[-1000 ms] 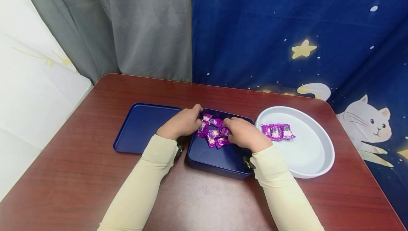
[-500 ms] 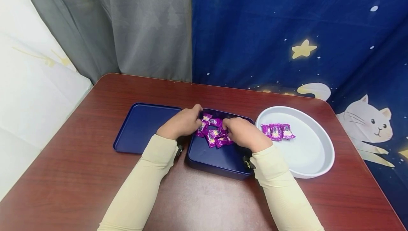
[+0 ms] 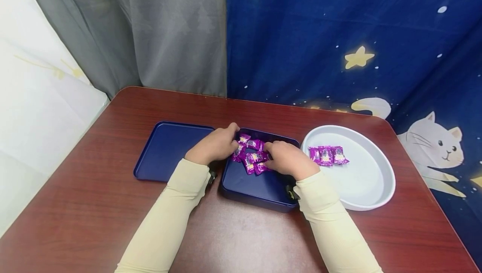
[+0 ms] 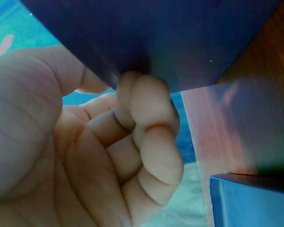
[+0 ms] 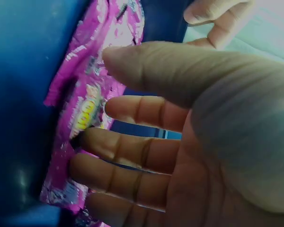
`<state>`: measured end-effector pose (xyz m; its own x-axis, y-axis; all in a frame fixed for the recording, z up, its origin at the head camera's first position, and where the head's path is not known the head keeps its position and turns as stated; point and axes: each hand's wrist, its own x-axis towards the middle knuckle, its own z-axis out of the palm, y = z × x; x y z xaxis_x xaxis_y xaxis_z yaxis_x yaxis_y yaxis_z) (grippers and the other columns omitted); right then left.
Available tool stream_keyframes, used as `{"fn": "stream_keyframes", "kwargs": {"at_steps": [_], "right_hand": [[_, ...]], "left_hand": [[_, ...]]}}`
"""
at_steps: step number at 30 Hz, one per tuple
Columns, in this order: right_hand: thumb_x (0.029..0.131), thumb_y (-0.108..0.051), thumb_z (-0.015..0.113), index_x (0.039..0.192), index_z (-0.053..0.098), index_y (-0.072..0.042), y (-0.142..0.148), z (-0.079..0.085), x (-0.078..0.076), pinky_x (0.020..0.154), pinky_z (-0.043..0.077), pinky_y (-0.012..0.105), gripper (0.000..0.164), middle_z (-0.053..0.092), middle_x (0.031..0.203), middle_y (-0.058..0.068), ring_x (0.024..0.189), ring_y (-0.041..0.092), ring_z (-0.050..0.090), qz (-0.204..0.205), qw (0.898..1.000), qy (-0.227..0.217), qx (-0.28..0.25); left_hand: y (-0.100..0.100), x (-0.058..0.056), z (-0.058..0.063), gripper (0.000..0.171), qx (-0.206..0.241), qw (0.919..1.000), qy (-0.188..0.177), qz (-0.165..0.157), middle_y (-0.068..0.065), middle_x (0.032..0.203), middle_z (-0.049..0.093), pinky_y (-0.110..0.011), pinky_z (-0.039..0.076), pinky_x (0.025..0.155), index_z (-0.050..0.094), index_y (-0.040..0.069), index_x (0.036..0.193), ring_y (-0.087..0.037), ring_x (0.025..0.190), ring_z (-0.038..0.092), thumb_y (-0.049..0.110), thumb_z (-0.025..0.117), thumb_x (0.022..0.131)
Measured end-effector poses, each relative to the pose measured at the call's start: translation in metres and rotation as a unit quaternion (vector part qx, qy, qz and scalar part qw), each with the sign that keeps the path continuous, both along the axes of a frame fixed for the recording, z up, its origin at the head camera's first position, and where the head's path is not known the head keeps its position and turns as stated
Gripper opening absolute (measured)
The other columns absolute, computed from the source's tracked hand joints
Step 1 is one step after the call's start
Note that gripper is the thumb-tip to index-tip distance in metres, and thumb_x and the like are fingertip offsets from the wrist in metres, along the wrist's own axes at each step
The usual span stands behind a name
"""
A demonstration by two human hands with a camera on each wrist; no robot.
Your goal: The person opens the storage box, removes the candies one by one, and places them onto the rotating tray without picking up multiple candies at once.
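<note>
A person in cream sleeves works over a dark blue box (image 3: 260, 189) at the middle of a reddish-brown bench (image 3: 94, 206). The left hand (image 3: 215, 144) grips the box's left wall, fingers curled over its rim. The right hand (image 3: 288, 159) lies inside the box, its fingers (image 5: 132, 153) relaxed and only slightly bent, touching a cluster of purple wrapped candies (image 3: 251, 156) piled toward the box's far side; whether it pinches one cannot be told. Just left of the box lies a flat blue lid (image 3: 167, 149). Just right of the box sits a white round tray (image 3: 373, 189) with a few more purple candies (image 3: 328, 155) in it. Behind the box hang a grey curtain (image 3: 158, 30) and a blue starry cloth (image 3: 339, 22)
</note>
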<state>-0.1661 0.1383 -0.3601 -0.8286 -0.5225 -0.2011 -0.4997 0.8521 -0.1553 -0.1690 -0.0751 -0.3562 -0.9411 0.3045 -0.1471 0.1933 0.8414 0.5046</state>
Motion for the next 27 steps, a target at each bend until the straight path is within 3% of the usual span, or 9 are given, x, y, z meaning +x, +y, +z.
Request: {"fn": "stream_keyframes", "kwargs": {"at_steps": [6, 12, 16, 23, 27], "right_hand": [[0.083, -0.029, 0.068, 0.111, 0.062, -0.008, -0.0029, -0.001, 0.0001, 0.082, 0.05, 0.044, 0.035, 0.065, 0.095, 0.01, 0.084, 0.023, 0.056, 0.004, 1.0, -0.004, 0.004], [0.082, -0.018, 0.069, 0.116, 0.059, -0.006, -0.0035, -0.0035, -0.0007, 0.083, 0.051, 0.044, 0.037, 0.065, 0.097, 0.013, 0.085, 0.024, 0.058, 0.009, 1.0, -0.002, 0.014], [0.081, -0.017, 0.069, 0.119, 0.056, -0.007, -0.0041, -0.0044, -0.0015, 0.084, 0.051, 0.044, 0.041, 0.065, 0.097, 0.012, 0.085, 0.024, 0.058, 0.005, 1.0, -0.013, 0.017], [0.08, -0.019, 0.069, 0.117, 0.056, -0.007, -0.0014, -0.002, -0.0008, 0.086, 0.048, 0.045, 0.042, 0.061, 0.103, 0.013, 0.092, 0.026, 0.056, 0.004, 1.0, -0.007, 0.008], [0.078, -0.016, 0.068, 0.111, 0.058, -0.007, 0.0007, 0.0013, 0.0002, 0.083, 0.048, 0.042, 0.035, 0.058, 0.097, 0.01, 0.088, 0.023, 0.053, 0.007, 1.0, -0.004, -0.01]], "left_hand": [[0.0004, -0.0002, 0.0006, 0.044, 0.001, 1.0, 0.001, 0.003, -0.01, 0.095, 0.061, -0.039, 0.049, 0.077, 0.039, 0.009, 0.132, -0.02, 0.078, 0.056, 0.019, 0.05, 0.091], [-0.0003, -0.0005, -0.0004, 0.043, 0.0, 1.0, 0.001, 0.003, -0.009, 0.087, 0.06, -0.038, 0.049, 0.074, 0.039, 0.009, 0.132, -0.021, 0.076, 0.056, 0.019, 0.05, 0.092], [-0.0006, -0.0004, -0.0009, 0.043, 0.0, 1.0, 0.003, 0.004, -0.009, 0.091, 0.061, -0.038, 0.049, 0.074, 0.039, 0.009, 0.132, -0.021, 0.077, 0.056, 0.019, 0.05, 0.091], [0.0001, 0.0002, -0.0001, 0.043, 0.0, 1.0, 0.004, 0.003, -0.01, 0.087, 0.061, -0.038, 0.049, 0.074, 0.039, 0.009, 0.132, -0.021, 0.076, 0.056, 0.019, 0.05, 0.091], [0.0003, 0.0002, 0.0001, 0.043, 0.001, 1.0, 0.005, 0.001, -0.009, 0.087, 0.06, -0.038, 0.048, 0.075, 0.039, 0.008, 0.132, -0.021, 0.077, 0.056, 0.019, 0.049, 0.092]]}}
